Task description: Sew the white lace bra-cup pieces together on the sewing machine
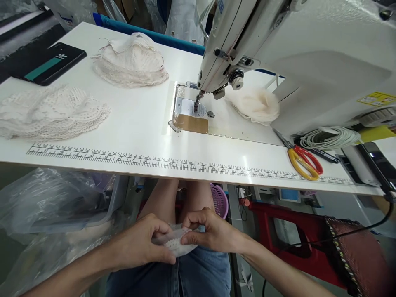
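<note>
Step in hand, as judged: aligning a lace piece [177, 243] in the lap, below the sewing table's near edge [198, 175]. Left hand [145, 243] and right hand [213, 233] both pinch it closed. Next move calls for lifting it toward the presser foot [196, 106].

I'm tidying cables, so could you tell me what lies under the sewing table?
Under the table: a purple basket, clear plastic bags, a red frame. The tabletop hides everything farther back.
</note>
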Tool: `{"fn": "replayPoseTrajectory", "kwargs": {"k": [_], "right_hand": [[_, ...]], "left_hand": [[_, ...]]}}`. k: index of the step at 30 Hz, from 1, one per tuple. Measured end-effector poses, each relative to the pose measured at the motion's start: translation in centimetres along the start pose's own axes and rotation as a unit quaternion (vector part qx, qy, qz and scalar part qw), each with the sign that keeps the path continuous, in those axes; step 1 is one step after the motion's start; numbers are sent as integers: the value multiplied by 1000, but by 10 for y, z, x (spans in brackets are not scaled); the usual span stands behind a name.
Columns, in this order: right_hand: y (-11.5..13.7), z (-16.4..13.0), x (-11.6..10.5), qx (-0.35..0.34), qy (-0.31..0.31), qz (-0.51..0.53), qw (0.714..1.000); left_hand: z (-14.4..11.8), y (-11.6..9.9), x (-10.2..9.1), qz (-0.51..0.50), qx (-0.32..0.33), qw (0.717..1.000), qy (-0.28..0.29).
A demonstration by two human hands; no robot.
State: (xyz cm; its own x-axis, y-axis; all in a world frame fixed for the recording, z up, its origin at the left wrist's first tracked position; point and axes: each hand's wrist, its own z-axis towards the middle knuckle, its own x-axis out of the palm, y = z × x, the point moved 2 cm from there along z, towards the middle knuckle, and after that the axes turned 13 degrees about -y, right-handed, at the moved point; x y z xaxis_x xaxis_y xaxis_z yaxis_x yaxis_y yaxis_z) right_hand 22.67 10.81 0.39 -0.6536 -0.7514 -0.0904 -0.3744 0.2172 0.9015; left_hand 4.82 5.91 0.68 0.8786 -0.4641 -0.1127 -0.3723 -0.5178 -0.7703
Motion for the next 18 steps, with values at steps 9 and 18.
{"fn": "replayPoseTrajectory", "kwargs": {"k": [9, 18], "right_hand": [[-1, -4, -3, 9, 27, 1, 1000], [-7, -1, 5, -6, 16, 1, 1000]], "left_hand": [[2, 13, 5, -38, -30, 999, 14], [-1, 13, 1, 20, -30, 999, 6]]}}
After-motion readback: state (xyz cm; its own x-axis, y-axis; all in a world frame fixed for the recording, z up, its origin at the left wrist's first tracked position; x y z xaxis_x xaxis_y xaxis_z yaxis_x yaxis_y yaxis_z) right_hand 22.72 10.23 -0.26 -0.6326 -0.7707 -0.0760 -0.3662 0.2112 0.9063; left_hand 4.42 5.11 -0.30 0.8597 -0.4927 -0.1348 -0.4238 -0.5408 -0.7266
